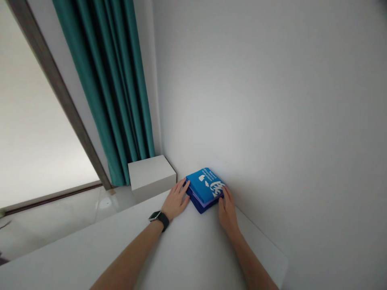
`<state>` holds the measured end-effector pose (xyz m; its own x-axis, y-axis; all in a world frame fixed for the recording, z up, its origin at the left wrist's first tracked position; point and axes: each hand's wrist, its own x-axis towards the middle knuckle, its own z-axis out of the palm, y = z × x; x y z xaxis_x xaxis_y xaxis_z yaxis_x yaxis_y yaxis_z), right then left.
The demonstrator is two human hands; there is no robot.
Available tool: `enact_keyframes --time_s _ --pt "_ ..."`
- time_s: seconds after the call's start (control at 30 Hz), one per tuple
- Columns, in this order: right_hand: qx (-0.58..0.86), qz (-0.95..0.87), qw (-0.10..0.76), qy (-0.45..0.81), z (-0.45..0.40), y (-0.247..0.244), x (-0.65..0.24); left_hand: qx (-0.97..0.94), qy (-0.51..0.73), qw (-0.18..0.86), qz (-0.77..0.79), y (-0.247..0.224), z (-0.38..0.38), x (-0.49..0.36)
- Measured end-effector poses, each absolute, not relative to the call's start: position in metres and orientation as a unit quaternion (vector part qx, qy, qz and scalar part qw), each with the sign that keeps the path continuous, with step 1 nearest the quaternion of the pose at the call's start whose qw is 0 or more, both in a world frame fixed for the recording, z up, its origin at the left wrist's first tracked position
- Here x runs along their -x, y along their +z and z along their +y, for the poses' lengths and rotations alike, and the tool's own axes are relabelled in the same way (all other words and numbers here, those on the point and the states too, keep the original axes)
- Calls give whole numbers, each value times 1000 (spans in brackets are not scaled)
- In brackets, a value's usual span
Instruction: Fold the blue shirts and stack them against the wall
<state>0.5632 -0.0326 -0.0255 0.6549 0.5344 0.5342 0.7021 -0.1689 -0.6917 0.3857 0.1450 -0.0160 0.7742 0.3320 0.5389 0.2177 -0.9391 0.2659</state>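
1. A flat, folded, bright-blue cloth-like bundle (202, 188) lies near the far corner of the smooth white table (187, 257), close to the edge that runs along the plain pale wall (256, 100).
2. White lettering on its top reads "Marathon" on one line, beside white figures; a darker blue layer sticks out beneath, on the side nearest the person.
3. The person's left hand (175, 200) rests by the bundle's left side, its fingers stretched out and a little parted, tips touching the edge.
4. On that wrist sits a black-strapped watch with a dark rectangular face (159, 217).
5. The right hand (229, 211) is at the opposite side, fingers slightly bent against the bundle, thumb at its near edge; I can't tell whether they pinch it.
6. Just beyond the table's far edge stands a white, box-shaped cabinet (149, 173).
7. Behind that hangs a long, pleated teal curtain (111, 88), beside a dark brown, straight frame (65, 90).
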Motion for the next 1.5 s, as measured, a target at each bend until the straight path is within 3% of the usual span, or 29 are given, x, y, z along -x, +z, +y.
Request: enact_keyframes --time_s 0.33,0.6,1.23,1.5 --pt "750 -402 516 -100 -28 -47 -564 -976 214 28 -29 1 125 -381" --pt "746 -400 522 -103 -24 -54 -570 -978 203 46 -34 -1 119 -378" --pt "690 -487 504 -179 -33 -36 -527 -942 282 64 170 -13 101 -352" --pt "658 -534 514 -132 -9 -16 -467 -920 313 129 196 16 100 -325"
